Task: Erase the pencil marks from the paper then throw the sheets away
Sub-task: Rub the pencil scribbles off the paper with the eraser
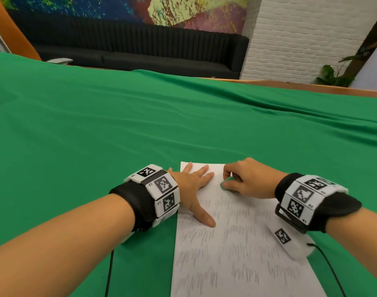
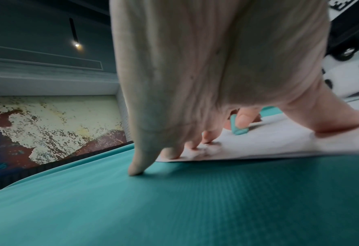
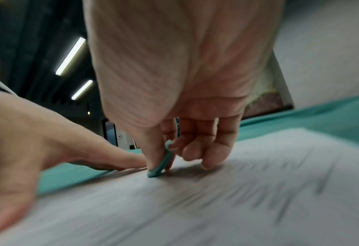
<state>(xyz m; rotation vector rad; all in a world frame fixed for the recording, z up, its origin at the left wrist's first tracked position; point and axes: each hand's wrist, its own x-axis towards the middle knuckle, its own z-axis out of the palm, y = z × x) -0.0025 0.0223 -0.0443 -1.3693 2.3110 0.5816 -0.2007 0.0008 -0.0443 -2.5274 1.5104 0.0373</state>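
Observation:
A white sheet of paper (image 1: 237,249) covered in rows of grey pencil scribbles lies on the green cloth near me. Its far strip looks free of marks. My left hand (image 1: 194,185) lies flat with spread fingers on the sheet's far left part, thumb pointing toward me. My right hand (image 1: 245,181) pinches a small green eraser (image 1: 226,183) between thumb and fingers, its tip down on the paper just above the top row of scribbles. The eraser (image 3: 160,164) and the eraser (image 2: 238,128) also show in the wrist views, touching the paper (image 3: 216,208).
The green cloth (image 1: 119,136) covers the whole table. Black cables (image 1: 331,273) trail from both wristbands over the cloth near me. A black sofa (image 1: 140,52) and a white brick wall stand beyond the table's far edge.

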